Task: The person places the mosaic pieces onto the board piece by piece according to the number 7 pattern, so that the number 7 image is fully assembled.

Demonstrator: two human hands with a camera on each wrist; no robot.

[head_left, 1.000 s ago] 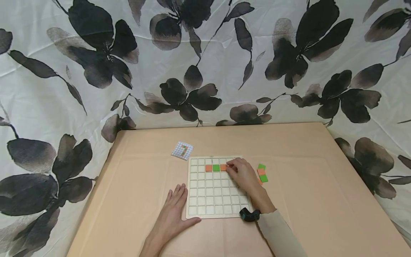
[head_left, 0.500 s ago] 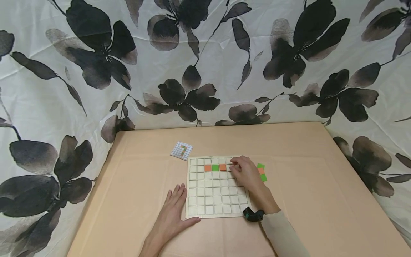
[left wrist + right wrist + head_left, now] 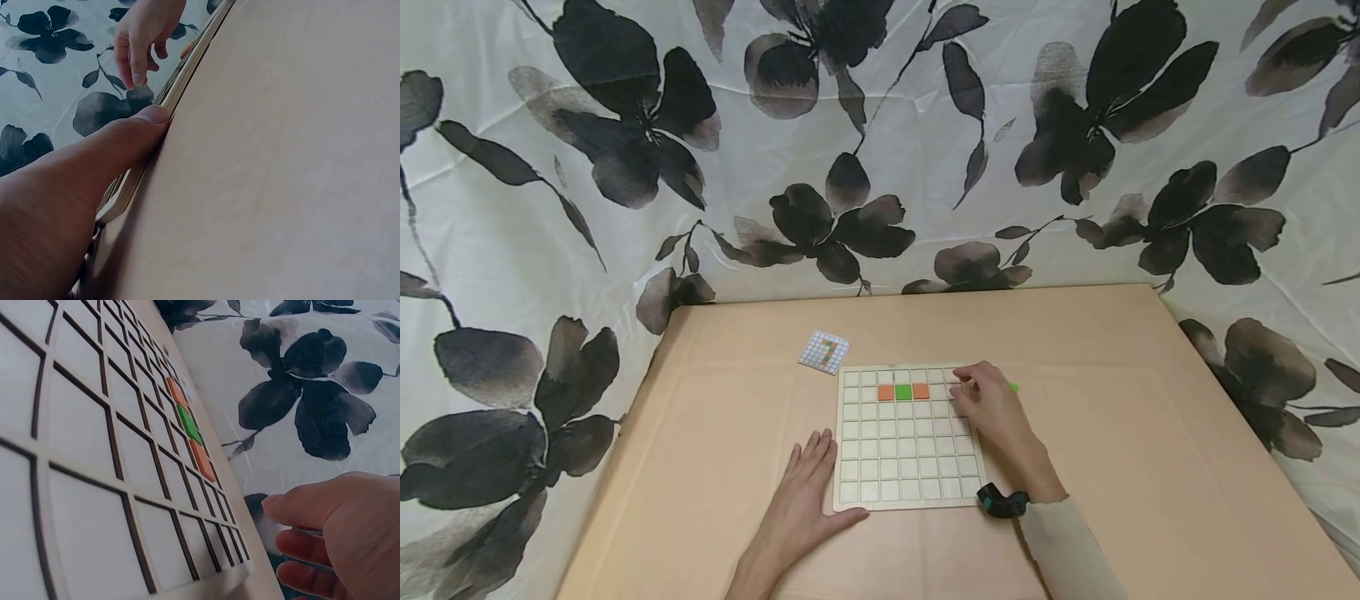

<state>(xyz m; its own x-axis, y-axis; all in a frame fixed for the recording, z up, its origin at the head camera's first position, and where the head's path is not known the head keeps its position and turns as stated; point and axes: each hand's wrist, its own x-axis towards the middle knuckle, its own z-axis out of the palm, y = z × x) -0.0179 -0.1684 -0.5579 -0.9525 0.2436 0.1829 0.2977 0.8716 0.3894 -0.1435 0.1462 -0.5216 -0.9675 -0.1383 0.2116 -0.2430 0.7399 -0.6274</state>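
A wooden grid board (image 3: 888, 492) with white square cells lies in front of the person. In its second row from the far edge sit an orange tile (image 3: 886, 392), a green tile (image 3: 903, 392) and another orange tile (image 3: 921, 392), side by side. My left hand (image 3: 805, 500) rests at the board's near left corner, fingers straight along the left side and thumb (image 3: 140, 128) on the near edge. Over the board's far right part hovers my right hand (image 3: 996, 408), fingers loosely bent and nothing between them. In the right wrist view, thumb and fingers (image 3: 303, 547) stand apart.
A small card (image 3: 825, 352) printed with a coloured grid pattern lies beyond the board's far left corner. A loose green tile (image 3: 1014, 387) peeks out behind the right hand, mostly hidden. A flowered cloth (image 3: 970, 167) hangs behind the tan table (image 3: 1150, 467).
My right hand has moved right, away from the right-hand orange tile, and now covers most of the loose tiles beside the board. The left hand has stayed in place.
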